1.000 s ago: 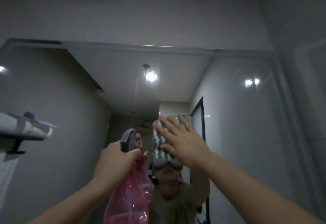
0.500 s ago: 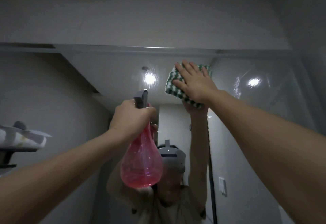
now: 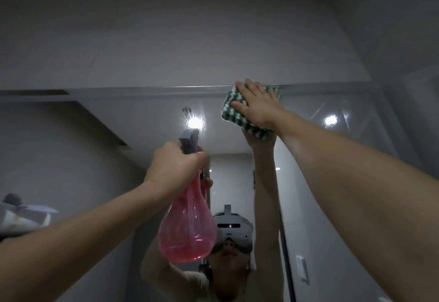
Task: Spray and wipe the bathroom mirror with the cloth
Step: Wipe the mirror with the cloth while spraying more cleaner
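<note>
the large wall-mounted bathroom mirror point(image 3: 308, 182) is the landmark here, and both hands work against it. the right hand point(image 3: 257, 105) lies flat with fingers straight and close together, palm pressing the folded green-and-white knitted cloth point(image 3: 231, 114) onto the glass just under the mirror's top edge, right of its middle; the flat press likely spreads force over the whole pad so it wipes evenly rather than bunching. the right arm is stretched up and forward almost to full reach, which suits the highest strip of the glass. the left hand point(image 3: 175, 166) curls round the neck of the translucent pink plastic spray bottle with its grey trigger head point(image 3: 187, 225), lower and to the left of the cloth, in front of the mirror's middle; the bottle hangs upright with its nozzle toward the glass, probably kept ready for another spray. whether a finger rests on the trigger cannot be told. the left arm is raised and bent at a lower height than the right. fine droplets or streaks show on the glass near the reflected ceiling light point(image 3: 195, 123), left of the cloth.
</note>
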Motion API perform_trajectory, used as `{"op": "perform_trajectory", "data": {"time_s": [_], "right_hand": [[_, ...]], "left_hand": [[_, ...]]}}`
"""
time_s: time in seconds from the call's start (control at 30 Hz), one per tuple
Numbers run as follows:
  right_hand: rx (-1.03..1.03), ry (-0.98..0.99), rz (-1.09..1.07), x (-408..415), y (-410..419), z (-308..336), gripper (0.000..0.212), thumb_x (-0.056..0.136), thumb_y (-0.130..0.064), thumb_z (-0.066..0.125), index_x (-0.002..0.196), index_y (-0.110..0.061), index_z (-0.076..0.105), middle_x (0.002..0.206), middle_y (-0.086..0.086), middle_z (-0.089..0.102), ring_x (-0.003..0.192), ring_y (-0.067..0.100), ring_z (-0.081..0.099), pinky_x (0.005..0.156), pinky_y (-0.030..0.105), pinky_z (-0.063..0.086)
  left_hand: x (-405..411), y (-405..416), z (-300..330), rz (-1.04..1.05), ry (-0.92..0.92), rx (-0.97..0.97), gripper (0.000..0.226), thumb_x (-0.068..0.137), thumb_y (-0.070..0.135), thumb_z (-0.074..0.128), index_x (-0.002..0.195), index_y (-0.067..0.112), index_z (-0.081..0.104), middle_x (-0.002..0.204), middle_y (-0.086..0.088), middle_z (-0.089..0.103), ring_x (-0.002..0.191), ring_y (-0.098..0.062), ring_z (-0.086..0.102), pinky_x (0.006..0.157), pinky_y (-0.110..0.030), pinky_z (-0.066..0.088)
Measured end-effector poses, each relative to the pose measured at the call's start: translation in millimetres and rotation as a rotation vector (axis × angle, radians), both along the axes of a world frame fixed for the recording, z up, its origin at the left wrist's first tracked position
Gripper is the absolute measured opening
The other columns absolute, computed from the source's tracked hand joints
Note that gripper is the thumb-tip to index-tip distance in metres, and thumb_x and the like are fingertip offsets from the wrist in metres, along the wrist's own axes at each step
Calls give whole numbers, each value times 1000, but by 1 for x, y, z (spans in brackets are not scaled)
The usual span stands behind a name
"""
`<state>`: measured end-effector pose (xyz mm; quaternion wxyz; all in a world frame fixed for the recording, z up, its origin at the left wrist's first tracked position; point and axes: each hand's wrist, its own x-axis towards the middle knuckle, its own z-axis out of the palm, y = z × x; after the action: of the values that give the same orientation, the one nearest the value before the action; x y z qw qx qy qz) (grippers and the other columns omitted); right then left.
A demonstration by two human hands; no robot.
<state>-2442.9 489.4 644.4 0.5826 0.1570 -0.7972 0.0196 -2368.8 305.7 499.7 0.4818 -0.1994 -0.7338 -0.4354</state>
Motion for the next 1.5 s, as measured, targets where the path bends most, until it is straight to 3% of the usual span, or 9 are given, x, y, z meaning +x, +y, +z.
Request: {"op": "perform_trajectory", "data": {"time_s": [0.1,0.37,0.47,0.53,0.73,0.93,1.13,1.37,1.5], "right_hand": [[-42,14,-3,-4,3,-11,64,99,-53,24,151,-27,0,159,1,-5,146,20,-4,115,46,-6],[-54,-23,-29,2,18,-105,62,100,-50,23,151,-25,-1,159,2,-6,146,20,-7,114,44,-9],[-39,-47,-28,5,25,-159,63,100,-50,23,151,-26,-5,159,2,-10,145,19,-10,113,42,-13],[-36,-66,-36,7,31,-194,63,100,-50,22,150,-28,-7,158,0,-13,145,17,-13,112,41,-15],[-29,-88,-76,4,37,-257,62,99,-53,19,147,-33,-15,156,-5,-20,142,14,-20,112,38,-17],[89,-104,-95,1,53,-312,67,88,-62,3,144,-34,-21,152,-7,-26,139,10,-28,110,35,-22],[275,40,-113,-6,89,-366,67,94,-54,24,152,-22,11,158,6,14,144,21,9,113,46,8],[283,55,-55,-9,92,-372,66,92,-52,25,150,-21,19,155,7,23,143,24,19,110,47,13],[343,64,-10,-11,99,-398,68,91,-53,27,151,-24,15,155,4,19,143,21,16,111,47,13]], "left_hand": [[4,7,-3,-5,7,-16,13,80,12,64,69,13,57,63,0,53,51,-11,47,48,-22,34],[22,26,-49,-276,-65,127,4,85,4,59,88,1,59,83,-10,60,48,-6,60,36,-8,40],[16,27,-77,-320,-115,172,21,73,19,67,87,3,66,92,-14,70,78,-26,69,68,-31,59],[17,31,-101,-348,-155,213,31,58,30,67,80,9,70,89,-15,71,85,-33,69,84,-52,54],[17,42,-156,-337,-221,208,30,51,29,64,79,21,72,83,-5,73,82,-25,69,81,-48,56],[16,58,-187,-257,-272,179,30,51,31,67,68,6,69,69,-15,70,74,-36,67,67,-43,53],[14,81,-214,-168,-317,216,16,62,20,76,62,6,69,63,-12,69,70,-33,67,68,-46,52],[16,112,-242,-150,-329,324,24,61,25,75,69,2,71,69,-18,70,72,-41,67,70,-54,53],[16,123,-257,-98,-325,345,14,72,11,71,68,-2,69,67,-20,69,66,-41,65,62,-49,52]]}}
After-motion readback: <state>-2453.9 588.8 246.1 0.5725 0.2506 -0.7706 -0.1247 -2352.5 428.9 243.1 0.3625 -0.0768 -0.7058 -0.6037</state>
